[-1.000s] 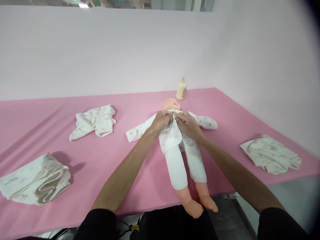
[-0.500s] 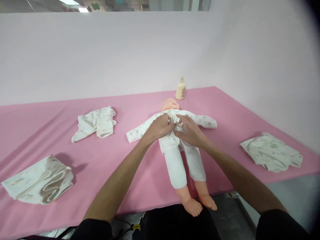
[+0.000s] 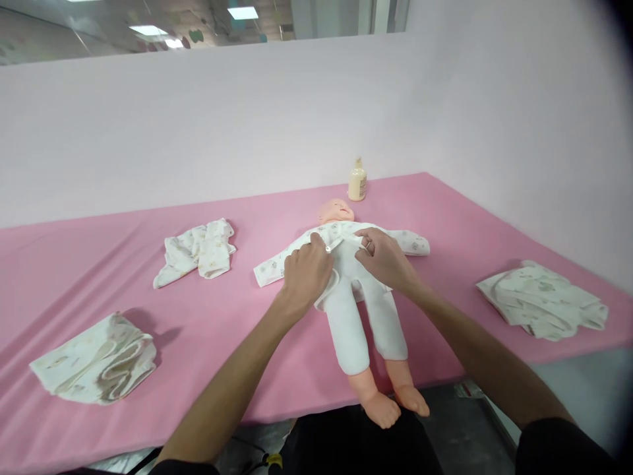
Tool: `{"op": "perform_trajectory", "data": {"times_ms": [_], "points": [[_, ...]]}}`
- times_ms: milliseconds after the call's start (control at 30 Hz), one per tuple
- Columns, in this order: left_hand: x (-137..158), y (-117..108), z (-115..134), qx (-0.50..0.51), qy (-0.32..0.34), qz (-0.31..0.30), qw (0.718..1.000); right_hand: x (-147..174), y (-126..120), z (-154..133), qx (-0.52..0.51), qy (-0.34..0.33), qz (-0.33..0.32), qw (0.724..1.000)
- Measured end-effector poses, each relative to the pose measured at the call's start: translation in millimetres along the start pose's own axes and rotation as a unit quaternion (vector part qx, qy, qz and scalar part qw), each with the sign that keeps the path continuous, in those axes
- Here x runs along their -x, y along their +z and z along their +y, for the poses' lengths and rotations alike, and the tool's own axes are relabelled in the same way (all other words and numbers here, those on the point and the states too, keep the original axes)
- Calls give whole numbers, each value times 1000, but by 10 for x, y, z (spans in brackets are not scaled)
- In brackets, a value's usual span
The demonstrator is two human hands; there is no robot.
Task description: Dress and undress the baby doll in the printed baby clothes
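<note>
A baby doll lies on its back, head away from me, feet over the table's front edge. It wears a white printed baby shirt with long sleeves. My left hand is closed on the shirt's left front edge and pulls it aside. My right hand, a ring on one finger, pinches the other front edge near the chest. Between the hands the front is parted below the neck, and the doll's white cloth body shows. Part of the shirt is hidden behind my fingers.
The doll lies on a pink-covered table. A pump bottle stands behind its head. A small white garment and a folded printed cloth lie at left, another folded cloth at right. A pale wall rises behind.
My hands have moved apart, and the shirt front that was together at the chest is now spread open. The view has shifted slightly.
</note>
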State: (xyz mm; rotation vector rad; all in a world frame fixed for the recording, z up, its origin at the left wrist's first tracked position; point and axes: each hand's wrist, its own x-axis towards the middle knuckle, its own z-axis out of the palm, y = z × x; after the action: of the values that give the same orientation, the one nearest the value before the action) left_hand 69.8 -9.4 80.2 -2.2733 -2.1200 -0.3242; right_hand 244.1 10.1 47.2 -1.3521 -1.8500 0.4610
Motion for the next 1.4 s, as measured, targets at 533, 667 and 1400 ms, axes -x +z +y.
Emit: {"op": "perform_trajectory", "data": {"times_ms": [533, 667, 1400], "points": [[-18, 283, -165, 14, 95, 83, 992, -22, -278, 49, 54, 68, -101, 991], [-27, 350, -144, -13, 119, 104, 987, -3, -252, -13, -6, 62, -76, 995], [1, 610, 38, -72, 212, 244, 944, 71, -50, -53, -128, 28, -30, 991]]}}
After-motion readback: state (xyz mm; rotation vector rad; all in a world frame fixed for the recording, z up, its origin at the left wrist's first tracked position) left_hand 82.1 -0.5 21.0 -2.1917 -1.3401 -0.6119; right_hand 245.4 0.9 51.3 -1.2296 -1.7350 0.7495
